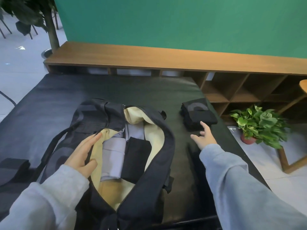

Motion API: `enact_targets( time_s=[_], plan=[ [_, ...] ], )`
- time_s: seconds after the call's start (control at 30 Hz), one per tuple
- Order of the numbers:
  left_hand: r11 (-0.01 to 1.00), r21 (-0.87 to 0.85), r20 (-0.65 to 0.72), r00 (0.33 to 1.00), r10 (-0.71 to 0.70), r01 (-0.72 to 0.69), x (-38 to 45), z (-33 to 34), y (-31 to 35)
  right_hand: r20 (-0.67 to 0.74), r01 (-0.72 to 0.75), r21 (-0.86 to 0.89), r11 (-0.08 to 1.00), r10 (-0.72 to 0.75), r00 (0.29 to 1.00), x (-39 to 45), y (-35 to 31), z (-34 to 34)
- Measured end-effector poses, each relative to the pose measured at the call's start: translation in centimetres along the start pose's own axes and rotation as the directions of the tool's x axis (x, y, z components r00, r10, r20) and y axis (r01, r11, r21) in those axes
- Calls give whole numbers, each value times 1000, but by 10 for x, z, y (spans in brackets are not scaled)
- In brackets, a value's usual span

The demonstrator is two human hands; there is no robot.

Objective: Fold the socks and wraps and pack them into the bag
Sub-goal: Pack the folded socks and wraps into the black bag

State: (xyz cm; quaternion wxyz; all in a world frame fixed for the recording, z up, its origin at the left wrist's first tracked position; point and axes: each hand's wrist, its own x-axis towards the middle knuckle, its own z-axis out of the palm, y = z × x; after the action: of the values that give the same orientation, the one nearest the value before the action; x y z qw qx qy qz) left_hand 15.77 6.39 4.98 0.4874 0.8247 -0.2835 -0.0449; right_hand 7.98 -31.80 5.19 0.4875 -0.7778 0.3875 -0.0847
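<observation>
A black duffel bag (159,136) with a cream lining lies unzipped on the dark table (49,100). Inside it sit folded grey items (113,151) and a folded black item (136,156). My left hand (83,155) rests flat on the bag's left opening edge, fingers straight, holding the flap aside. To the right of the bag a stack of folded black pieces (197,115) lies near the table's right edge. My right hand (202,136) reaches toward that stack with fingers spread, fingertips at its near edge, holding nothing.
A black strap or wrap (13,165) lies at the table's left edge. A wooden shelf unit (232,90) runs behind the table. A potted green plant (259,123) stands on the floor at the right, beside a wooden stool frame (292,161).
</observation>
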Motion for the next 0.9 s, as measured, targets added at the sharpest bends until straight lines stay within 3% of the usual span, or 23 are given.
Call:
enact_targets(
  time_s=[0.1,0.4,0.63,0.9],
  plan=[
    [1000,6,1,1000,-9,9,0,0,-2,17,3,-30,1000,-3,1000,13,-11,4],
    [1000,2,10,1000,5,-5,0,2,-9,-10,-35,-417,908,34,999,43,-22,8],
    [1000,17,15,1000,-8,8,1,3,-8,-70,-35,-497,867,1,998,55,-17,10],
    [999,34,7,1000,-22,22,0,2,-5,-26,-108,-436,893,107,994,60,-27,13]
  ],
)
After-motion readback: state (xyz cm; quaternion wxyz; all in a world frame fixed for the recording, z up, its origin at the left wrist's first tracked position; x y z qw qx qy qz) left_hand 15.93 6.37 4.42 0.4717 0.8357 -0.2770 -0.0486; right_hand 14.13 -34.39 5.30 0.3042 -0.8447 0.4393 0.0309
